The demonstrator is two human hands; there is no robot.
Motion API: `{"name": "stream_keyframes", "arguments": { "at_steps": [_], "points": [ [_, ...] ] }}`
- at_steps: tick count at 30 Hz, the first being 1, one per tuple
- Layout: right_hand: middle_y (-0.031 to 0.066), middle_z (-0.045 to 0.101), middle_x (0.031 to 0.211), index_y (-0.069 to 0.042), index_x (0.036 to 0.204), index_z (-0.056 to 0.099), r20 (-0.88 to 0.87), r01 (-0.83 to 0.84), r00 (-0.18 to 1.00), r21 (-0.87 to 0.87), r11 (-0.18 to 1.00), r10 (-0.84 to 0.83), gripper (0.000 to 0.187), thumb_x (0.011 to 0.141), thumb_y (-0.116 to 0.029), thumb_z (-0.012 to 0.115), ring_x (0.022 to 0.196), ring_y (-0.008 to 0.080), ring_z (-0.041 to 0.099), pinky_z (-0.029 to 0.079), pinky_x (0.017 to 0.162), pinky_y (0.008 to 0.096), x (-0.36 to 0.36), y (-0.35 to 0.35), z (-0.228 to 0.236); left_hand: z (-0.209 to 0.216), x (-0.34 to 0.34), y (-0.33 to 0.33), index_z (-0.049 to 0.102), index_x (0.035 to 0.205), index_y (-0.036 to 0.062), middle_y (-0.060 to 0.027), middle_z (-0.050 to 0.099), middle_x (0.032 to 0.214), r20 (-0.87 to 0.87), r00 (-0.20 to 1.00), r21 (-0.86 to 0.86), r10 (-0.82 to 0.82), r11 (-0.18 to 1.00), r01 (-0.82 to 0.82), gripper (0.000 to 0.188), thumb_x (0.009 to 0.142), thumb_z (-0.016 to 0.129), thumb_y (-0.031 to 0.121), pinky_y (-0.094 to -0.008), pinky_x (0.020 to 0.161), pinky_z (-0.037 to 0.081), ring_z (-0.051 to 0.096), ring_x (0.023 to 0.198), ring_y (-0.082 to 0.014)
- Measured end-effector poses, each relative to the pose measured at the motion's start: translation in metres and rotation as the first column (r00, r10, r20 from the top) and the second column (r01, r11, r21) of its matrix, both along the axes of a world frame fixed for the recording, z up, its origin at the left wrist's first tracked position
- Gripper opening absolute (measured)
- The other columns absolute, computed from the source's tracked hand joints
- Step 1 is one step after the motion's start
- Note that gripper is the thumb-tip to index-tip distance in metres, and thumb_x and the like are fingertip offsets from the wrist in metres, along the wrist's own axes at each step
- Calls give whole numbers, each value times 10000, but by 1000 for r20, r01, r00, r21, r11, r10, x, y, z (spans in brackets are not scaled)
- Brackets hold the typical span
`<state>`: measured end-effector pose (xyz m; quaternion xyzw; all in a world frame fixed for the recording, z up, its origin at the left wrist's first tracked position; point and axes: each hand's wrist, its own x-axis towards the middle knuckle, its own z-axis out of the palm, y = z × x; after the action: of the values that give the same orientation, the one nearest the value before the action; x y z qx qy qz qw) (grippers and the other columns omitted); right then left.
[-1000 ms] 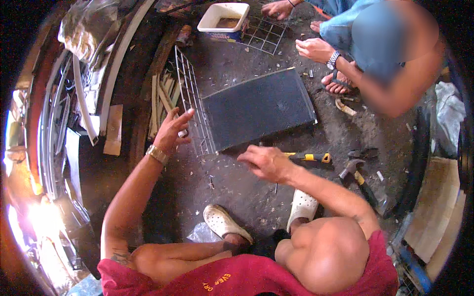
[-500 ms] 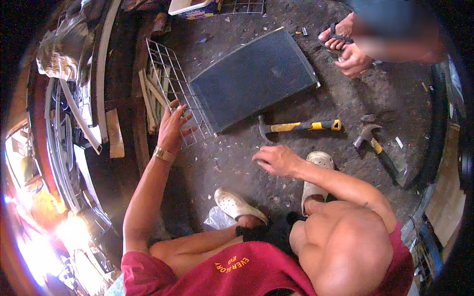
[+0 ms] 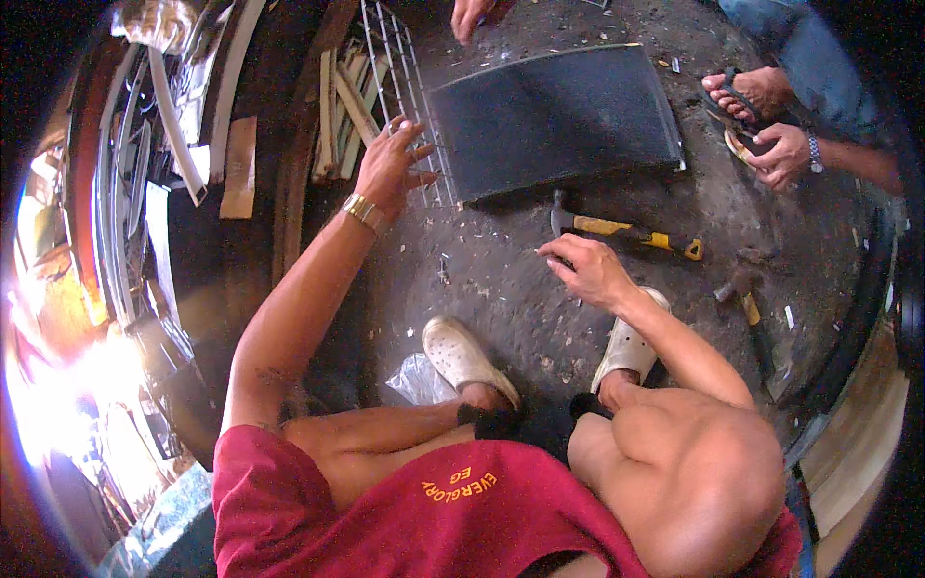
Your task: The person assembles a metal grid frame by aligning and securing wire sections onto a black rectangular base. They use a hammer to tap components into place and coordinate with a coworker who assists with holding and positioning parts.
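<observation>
My left hand (image 3: 393,171), with a gold watch on its wrist, reaches over the near end of a wire grid panel (image 3: 416,101). Its fingers are spread; whether any touches the wires is unclear. Right of the grid, a dark rectangular panel (image 3: 559,120) with a thin pale edge lies on the ground. My right hand (image 3: 590,272) hovers just in front of a claw hammer (image 3: 626,229) with a yellow and black handle. Thumb and fingers are drawn together there, and anything between them is too small to make out.
A second hammer (image 3: 750,308) lies at right. Beyond it are another person's sandalled foot (image 3: 756,91) and watch-wearing hand (image 3: 782,156). Another hand (image 3: 472,17) hangs at the top edge. Wooden strips (image 3: 352,106) lie left of the grid; a clear plastic bag (image 3: 420,379) rests by my shoe.
The whole view has shifted, so the ground things sit higher and further right. A hand has appeared behind the dark panel. My hands keep nearly the same places beside the grid and hammer.
</observation>
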<state>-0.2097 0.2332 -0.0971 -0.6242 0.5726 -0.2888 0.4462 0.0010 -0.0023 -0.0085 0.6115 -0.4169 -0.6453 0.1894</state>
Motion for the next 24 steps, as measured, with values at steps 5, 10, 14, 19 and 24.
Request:
{"name": "stream_keyframes", "arguments": {
  "at_steps": [5,10,14,19,24],
  "points": [
    [115,662,1019,-86,1072,660,-7,-41,999,12,999,41,194,898,-157,611,930,329,649,524,804,409,8,8,-4,-1,3,-3,282,1483,100,-76,432,1450,-26,999,14,-36,999,37,611,974,530,328,-507,829,525,471,1278,-356],
    [115,664,1018,-71,1077,656,-30,-83,996,48,995,84,193,903,-136,605,917,319,655,518,790,387,11,14,-7,1,2,2,339,1427,87,-110,425,1415,-47,997,-23,-62,998,61,502,1003,477,319,-604,935,458,457,1278,-374],
    [122,660,1016,-66,1080,655,-33,-101,994,55,993,103,198,899,-129,604,926,317,652,511,799,381,12,14,-9,-3,2,3,349,1404,86,-118,429,1422,-50,999,-27,-4,1000,2,484,1006,476,332,-621,916,459,444,1292,-382],
    [123,659,1016,-61,1086,655,-35,-111,993,80,991,115,204,896,-119,608,926,310,649,506,808,376,12,11,-7,-10,10,-3,365,1442,76,-110,446,1448,27,983,-111,-184,976,186,556,971,566,293,-533,885,543,498,1285,-317],
    [127,659,1010,-61,1098,655,-57,-93,993,104,990,100,215,895,-117,613,907,309,650,507,799,373,11,10,-5,-13,6,1,449,1320,85,-112,517,1285,57,987,-148,-153,976,160,429,988,493,353,-482,762,500,538,1135,-292]
  ]
}}
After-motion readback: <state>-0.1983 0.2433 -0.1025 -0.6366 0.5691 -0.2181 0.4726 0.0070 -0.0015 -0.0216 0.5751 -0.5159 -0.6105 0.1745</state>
